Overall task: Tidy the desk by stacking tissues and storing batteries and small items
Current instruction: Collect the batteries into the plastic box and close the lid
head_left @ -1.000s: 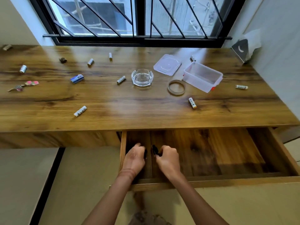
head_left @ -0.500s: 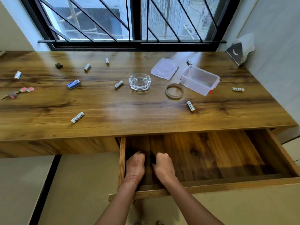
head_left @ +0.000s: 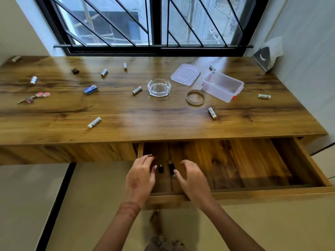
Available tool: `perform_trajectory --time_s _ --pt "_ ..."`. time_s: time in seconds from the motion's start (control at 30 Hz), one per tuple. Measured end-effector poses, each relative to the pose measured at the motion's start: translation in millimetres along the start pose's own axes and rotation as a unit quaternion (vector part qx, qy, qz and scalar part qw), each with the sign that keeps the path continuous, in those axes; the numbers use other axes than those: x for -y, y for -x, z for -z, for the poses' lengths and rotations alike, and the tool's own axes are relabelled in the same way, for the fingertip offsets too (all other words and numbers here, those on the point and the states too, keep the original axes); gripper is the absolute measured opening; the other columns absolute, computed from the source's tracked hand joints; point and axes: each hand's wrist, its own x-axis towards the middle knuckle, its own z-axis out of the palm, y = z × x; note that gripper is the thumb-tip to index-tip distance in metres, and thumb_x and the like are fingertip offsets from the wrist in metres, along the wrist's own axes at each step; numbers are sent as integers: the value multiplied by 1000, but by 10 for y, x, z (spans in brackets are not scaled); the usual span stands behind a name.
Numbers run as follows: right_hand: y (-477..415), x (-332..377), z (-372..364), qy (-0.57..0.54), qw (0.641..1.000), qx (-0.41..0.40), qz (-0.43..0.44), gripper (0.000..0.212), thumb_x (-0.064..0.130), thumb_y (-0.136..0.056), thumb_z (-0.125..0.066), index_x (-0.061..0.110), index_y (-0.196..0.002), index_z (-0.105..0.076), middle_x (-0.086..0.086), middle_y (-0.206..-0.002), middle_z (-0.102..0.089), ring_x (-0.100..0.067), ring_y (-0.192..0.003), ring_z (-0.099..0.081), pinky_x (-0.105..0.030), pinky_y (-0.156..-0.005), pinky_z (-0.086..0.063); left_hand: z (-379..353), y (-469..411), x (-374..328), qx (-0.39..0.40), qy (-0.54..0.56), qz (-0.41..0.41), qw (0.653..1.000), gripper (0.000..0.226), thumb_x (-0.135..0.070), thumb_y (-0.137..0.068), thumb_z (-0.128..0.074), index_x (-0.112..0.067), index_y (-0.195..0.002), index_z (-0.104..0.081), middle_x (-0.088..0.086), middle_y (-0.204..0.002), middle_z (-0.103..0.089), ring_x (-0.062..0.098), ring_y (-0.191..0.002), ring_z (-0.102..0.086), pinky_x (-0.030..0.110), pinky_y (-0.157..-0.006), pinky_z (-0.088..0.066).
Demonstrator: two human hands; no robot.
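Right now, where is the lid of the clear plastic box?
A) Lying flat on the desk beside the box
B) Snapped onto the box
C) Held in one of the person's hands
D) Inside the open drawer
A: the lid lies flat on the desk beside the clear box, whose top stands open.

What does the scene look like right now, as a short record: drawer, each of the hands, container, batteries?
drawer: pulled open, two small black items on its floor
left hand: open, left of the black items, holds nothing
right hand: open, right of them, holds nothing
container: clear, looks empty, lid off and lying beside it
batteries: several loose on the desk, none seen in the container
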Motion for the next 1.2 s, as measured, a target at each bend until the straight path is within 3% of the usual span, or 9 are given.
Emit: perform_trajectory --time_s 0.13,0.23,0.33,0.57,0.7,0.8,1.0,1.1,1.2 --pt "359 -195 40 71 993 -37 91 59 55 -93 -29 10 -122 -55 -8 -132 -55 -21 -131 -41 -37 -111 -27 -29 447 173 -24 -21 -14 999 38 -21 -80 -69 -3 -113 -64 12 -119 -64 31 -113 -59 39 -97 -43" --pt "521 -359 73 145 981 -16 126 64 58 -93 -28 10 -131 -47 -8 -144 -40 -22 -139 -25 -44 -117 -13 -125 645 227 26 -51 -18 998 72 -58 -90 -31 -1 -130 -50 13 -140 -46 30 -135 -35 40 -109 -25" --pt "630 -457 117 212 966 6 146 72 63 -91 -27 8 -139 -36 -8 -149 -29 -22 -142 -16 -44 -115 -8 -205 685 263 63 -117 -51 990 83 -66 -90 -14 -1 -140 -30 13 -150 -24 28 -144 -6 36 -118 0" --pt "675 -520 43 274 955 13 117 76 60 -92 -24 4 -144 -24 -13 -152 -23 -26 -143 -12 -42 -115 -8 -239 684 314 87 -176 -82 977 95 -75 -84 -17 -1 -143 -24 15 -152 -23 28 -143 -6 40 -116 1" --pt "602 -505 6 274 955 -5 117 78 58 -89 -29 1 -144 -22 -15 -152 -21 -27 -143 -12 -41 -116 -8 -286 612 369 77 -174 -87 978 103 -76 -78 -27 -5 -148 -4 13 -158 -3 30 -144 -2 40 -117 4" --pt "464 -486 3 275 955 -2 110 79 57 -89 -27 1 -143 -22 -14 -153 -18 -27 -143 -9 -39 -116 -6 -288 483 371 78 -173 -94 977 107 -74 -74 -35 -3 -148 -1 12 -158 5 29 -145 3 39 -117 7" --pt "9 -478 34 283 956 15 76 94 66 -82 -26 -1 -146 -10 -16 -155 -1 -27 -143 -2 -37 -116 0 -301 65 395 103 -188 -102 971 122 -58 -65 -69 -2 -148 2 17 -156 0 31 -144 2 39 -116 5" --pt "-272 -471 110 287 954 22 84 107 70 -71 -36 -2 -145 -10 -15 -155 2 -27 -143 -1 -37 -115 2 -310 -177 427 99 -201 -106 969 127 -55 -62 -74 -2 -147 4 16 -156 2 29 -144 4 39 -116 4" --pt "-550 -452 138 295 949 34 104 120 64 -58 -66 -3 -144 -14 -18 -154 -12 -28 -142 -6 -38 -114 -1 -291 -448 439 96 -238 -105 961 131 -63 -52 -74 2 -146 -11 22 -153 -18 31 -142 -8 41 -115 0"
